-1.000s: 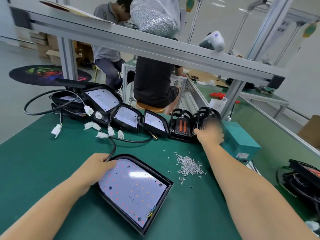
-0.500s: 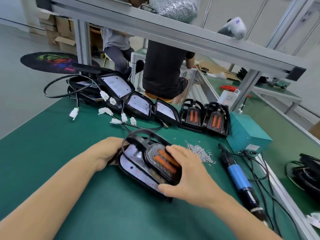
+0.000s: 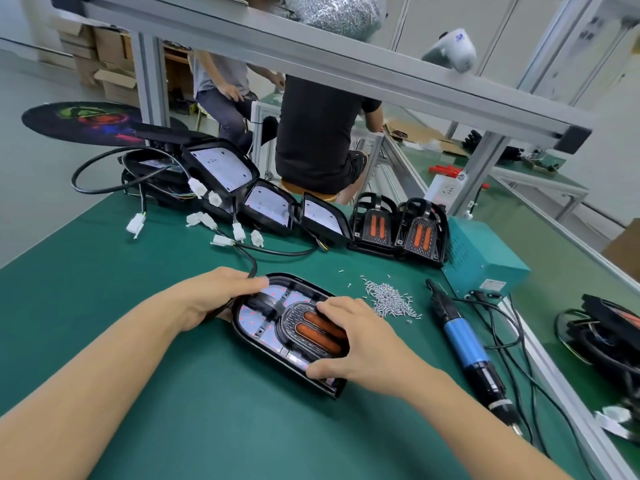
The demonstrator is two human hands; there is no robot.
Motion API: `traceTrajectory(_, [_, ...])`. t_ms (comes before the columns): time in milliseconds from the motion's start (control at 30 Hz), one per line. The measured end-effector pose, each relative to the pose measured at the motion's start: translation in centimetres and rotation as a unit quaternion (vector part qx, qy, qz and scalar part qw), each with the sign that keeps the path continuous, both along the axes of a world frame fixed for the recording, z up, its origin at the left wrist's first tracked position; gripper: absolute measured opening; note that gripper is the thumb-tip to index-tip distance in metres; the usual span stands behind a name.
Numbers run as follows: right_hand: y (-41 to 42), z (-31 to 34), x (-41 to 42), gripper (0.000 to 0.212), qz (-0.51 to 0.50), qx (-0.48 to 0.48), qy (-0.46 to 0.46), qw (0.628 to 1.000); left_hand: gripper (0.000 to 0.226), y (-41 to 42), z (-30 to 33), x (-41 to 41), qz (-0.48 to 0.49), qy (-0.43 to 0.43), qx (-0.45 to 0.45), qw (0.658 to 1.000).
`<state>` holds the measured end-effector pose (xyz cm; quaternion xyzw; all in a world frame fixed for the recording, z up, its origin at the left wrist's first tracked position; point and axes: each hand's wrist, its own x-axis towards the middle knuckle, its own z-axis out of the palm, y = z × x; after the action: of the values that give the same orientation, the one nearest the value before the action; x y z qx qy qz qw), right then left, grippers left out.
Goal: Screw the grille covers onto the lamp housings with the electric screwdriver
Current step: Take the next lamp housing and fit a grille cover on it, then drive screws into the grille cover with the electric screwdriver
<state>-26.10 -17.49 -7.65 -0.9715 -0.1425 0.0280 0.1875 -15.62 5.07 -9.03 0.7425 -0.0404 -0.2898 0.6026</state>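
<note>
A black lamp housing (image 3: 258, 341) with a white LED board lies on the green mat in front of me. A black grille cover (image 3: 294, 323) with two orange bars sits flat inside it. My left hand (image 3: 214, 296) grips the housing's far left end, beside its cable. My right hand (image 3: 360, 344) holds the cover's right side, fingers over the orange bars and thumb on the near rim. The blue electric screwdriver (image 3: 464, 344) lies untouched to the right. A pile of small screws (image 3: 391, 301) lies between it and the housing.
Two more grille covers (image 3: 398, 230) lean at the back against a teal power box (image 3: 485, 261). Several open housings (image 3: 270, 206) with cables and white plugs line the back left. More lamps (image 3: 609, 330) lie far right. Two people sit behind the bench frame.
My right hand took a grille cover from the back row, brought it over the housing, and the cover now lies flat in it. My left hand stayed on the housing.
</note>
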Motion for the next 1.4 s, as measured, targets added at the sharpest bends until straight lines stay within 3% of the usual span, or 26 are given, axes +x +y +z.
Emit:
traceTrajectory(167, [-0.4,-0.3,-0.7,0.079,-0.002,0.066,-0.029,0.997,0.018,-0.2,-0.3,0.6,0.006,-0.041,0.036,0.998])
traceTrajectory(267, [-3.2,0.5,-1.3,0.058,-0.096,0.139,-0.077,0.983,0.017,0.0,-0.3,1.1,0.000,-0.090,0.094,0.991])
traceTrajectory(333, [-6.3,0.8,-1.7,0.050,-0.189,0.119,-0.111,0.968,0.024,-0.1,-0.2,1.3,-0.001,-0.138,0.165,0.977])
traceTrajectory(433, [-11.0,0.8,-2.3,0.050,-0.319,0.050,-0.085,0.942,0.035,-0.7,0.6,1.3,-0.001,-0.200,0.300,0.933])
traceTrajectory(533, [-13.7,-0.3,-2.8,0.045,-0.390,0.019,-0.023,0.920,0.043,-1.8,2.8,0.3,0.044,-0.290,0.476,0.829])
traceTrajectory(600, [-14.3,-1.2,-2.8,0.038,-0.413,0.003,0.003,0.911,0.031,-3.5,4.1,-0.6,0.098,-0.425,0.459,0.774])
traceTrajectory(700, [-14.7,-2.0,-2.2,0.037,-0.434,-0.011,0.030,0.900,0.009,-8.6,5.4,-2.9,0.021,-0.532,0.306,0.790])
traceTrajectory(767, [-14.9,-2.2,-1.8,0.040,-0.443,-0.013,0.039,0.896,0.009,-12.7,5.3,-4.0,-0.086,-0.520,0.273,0.805])
traceTrajectory(933, [-15.0,-3.3,-1.6,0.048,-0.467,-0.028,0.037,0.883,0.024,-19.7,3.5,-3.3,-0.234,-0.454,0.346,0.787])
traceTrajectory(1133, [-14.9,-4.1,-1.6,0.047,-0.461,-0.043,0.002,0.886,0.009,-21.9,1.8,-2.9,-0.287,-0.435,0.414,0.746])
traceTrajectory(1200, [-14.9,-4.2,-1.6,0.046,-0.459,-0.043,-0.002,0.887,0.017,-22.1,1.4,-3.1,-0.287,-0.434,0.417,0.745])
traceTrajectory(1367, [-15.0,-4.4,-1.5,0.046,-0.460,-0.043,-0.011,0.887,0.003,-22.4,1.1,-3.9,-0.287,-0.469,0.443,0.708])
traceTrajectory(1400, [-15.0,-4.4,-1.5,0.045,-0.461,-0.045,-0.009,0.886,0.009,-22.4,1.0,-4.0,-0.279,-0.479,0.449,0.700])
